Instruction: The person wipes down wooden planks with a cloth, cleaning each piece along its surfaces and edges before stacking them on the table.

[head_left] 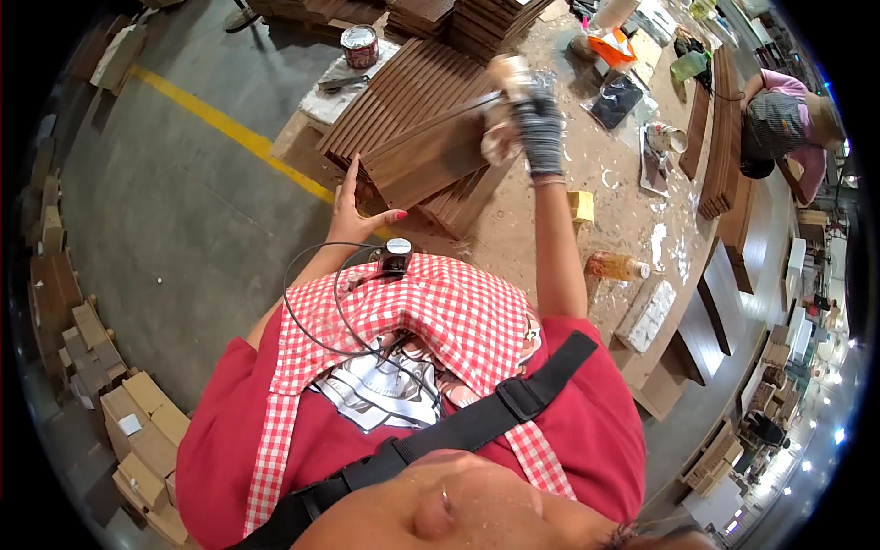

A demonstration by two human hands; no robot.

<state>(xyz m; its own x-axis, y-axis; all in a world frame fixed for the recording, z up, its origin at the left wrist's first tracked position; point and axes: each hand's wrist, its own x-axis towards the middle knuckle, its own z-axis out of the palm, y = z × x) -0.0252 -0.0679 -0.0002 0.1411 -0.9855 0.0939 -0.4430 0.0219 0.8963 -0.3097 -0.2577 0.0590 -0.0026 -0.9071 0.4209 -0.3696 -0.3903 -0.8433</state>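
A brown wooden board (431, 163) lies tilted on top of a stack of similar boards (394, 92) at the table's near left corner. My bare left hand (353, 215) is at the board's near left corner, fingers and thumb spread apart, fingertips against its edge. Over the board's right end, my right hand (537, 128) wears a grey striped glove. It is closed on a crumpled beige cloth (500, 137), which shows beyond the fingers on both sides. Motion smears the fingers and the cloth.
An open paint can (359, 46) stands on a white-stained block at the back left. A yellow sponge (580, 206), a bottle of amber liquid (616, 267) and a white-smeared block (647, 315) lie on the right of the worktable (550, 247). Another person (788, 124) bends at far right.
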